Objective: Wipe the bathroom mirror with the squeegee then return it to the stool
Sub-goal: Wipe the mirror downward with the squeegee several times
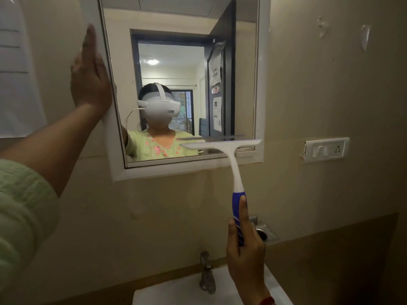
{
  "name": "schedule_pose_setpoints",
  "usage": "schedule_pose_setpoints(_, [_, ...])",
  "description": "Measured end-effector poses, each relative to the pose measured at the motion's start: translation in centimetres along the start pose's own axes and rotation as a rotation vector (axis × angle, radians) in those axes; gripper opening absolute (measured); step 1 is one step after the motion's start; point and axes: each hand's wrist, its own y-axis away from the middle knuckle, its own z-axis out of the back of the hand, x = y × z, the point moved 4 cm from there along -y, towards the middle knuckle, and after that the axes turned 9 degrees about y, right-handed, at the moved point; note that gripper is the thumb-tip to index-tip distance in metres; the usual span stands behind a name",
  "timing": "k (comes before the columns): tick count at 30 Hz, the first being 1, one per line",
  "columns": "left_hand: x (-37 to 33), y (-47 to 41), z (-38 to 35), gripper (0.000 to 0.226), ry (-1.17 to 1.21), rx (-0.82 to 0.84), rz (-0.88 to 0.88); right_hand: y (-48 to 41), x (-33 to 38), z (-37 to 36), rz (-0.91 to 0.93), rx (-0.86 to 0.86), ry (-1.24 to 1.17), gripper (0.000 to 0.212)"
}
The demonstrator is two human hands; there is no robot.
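Observation:
The white-framed mirror hangs on the beige wall ahead. My right hand grips the blue handle of the squeegee, whose white blade lies flat across the lower right of the glass, close to the bottom frame. My left hand rests flat with fingers straight against the mirror's left frame edge, holding nothing. The stool is not in view.
A metal tap stands over a white washbasin straight below the mirror. A white switch and socket plate sits on the wall to the right. A steel fitting juts out behind my right hand. White paper hangs at far left.

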Motion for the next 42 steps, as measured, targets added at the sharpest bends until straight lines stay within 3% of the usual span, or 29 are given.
schedule_pose_setpoints(13, [-0.2, 0.1, 0.3, 0.045, 0.031, 0.039, 0.045, -14.1, 11.4, -2.3, 0.208, -0.110, -0.171, 0.053])
schedule_pose_setpoints(23, [-0.3, 0.2, 0.4, 0.045, 0.053, -0.018, -0.015, -28.4, 20.3, -5.7, 0.300, -0.207, -0.090, 0.054])
schedule_pose_setpoints(28, [-0.2, 0.1, 0.4, 0.046, 0.060, -0.025, -0.027, -30.4, 22.0, -6.8, 0.313, -0.301, -0.104, 0.053])
schedule_pose_setpoints(42, [-0.2, 0.1, 0.5, 0.045, 0.061, -0.024, -0.019, -31.3, 21.5, -8.1, 0.297, -0.317, -0.066, 0.055])
